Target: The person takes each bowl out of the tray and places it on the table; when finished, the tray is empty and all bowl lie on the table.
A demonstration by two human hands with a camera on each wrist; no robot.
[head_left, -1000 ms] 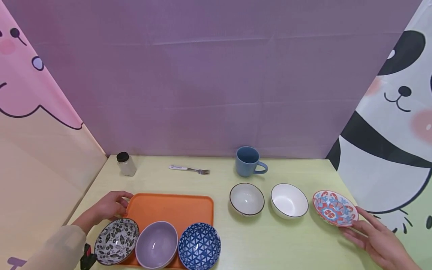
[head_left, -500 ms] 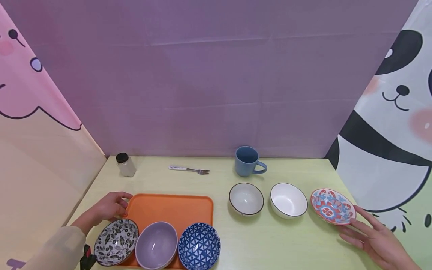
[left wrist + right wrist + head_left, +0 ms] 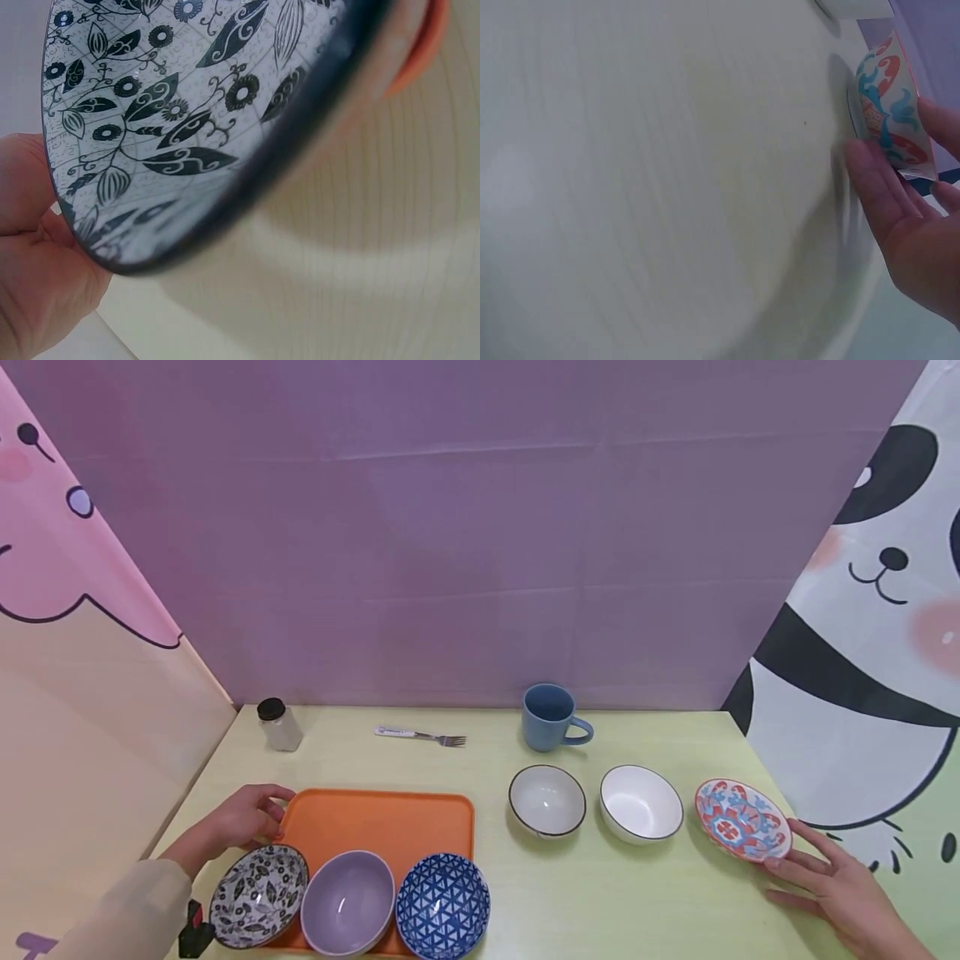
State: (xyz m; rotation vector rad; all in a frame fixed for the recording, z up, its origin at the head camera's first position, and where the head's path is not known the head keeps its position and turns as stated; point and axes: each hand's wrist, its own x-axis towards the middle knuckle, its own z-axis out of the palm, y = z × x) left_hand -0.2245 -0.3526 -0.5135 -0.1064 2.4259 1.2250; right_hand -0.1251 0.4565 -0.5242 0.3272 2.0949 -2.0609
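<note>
On the right, my right hand (image 3: 843, 881) grips the red-and-blue patterned bowl (image 3: 742, 820) by its right side. The right wrist view shows fingers (image 3: 874, 176) along the outside of this bowl (image 3: 892, 109) and others near its rim. My left hand (image 3: 243, 818) holds the left edge of the orange tray (image 3: 375, 818). Just in front of that hand, a black-and-white floral bowl (image 3: 258, 897) leans over the tray's front left; in the left wrist view the same bowl (image 3: 165, 112) hides part of the hand (image 3: 45, 277).
A purple bowl (image 3: 348, 903) and a blue patterned bowl (image 3: 442, 906) sit on the tray's front. Two white bowls (image 3: 547, 802) (image 3: 641, 804) stand right of it. Behind are a blue mug (image 3: 548, 718), fork (image 3: 420, 737) and black-lidded jar (image 3: 280, 724).
The red-and-blue bowl first shifted slightly left, then back right. My right hand's fingers have shifted around its right side. My left hand has stayed at the tray's edge.
</note>
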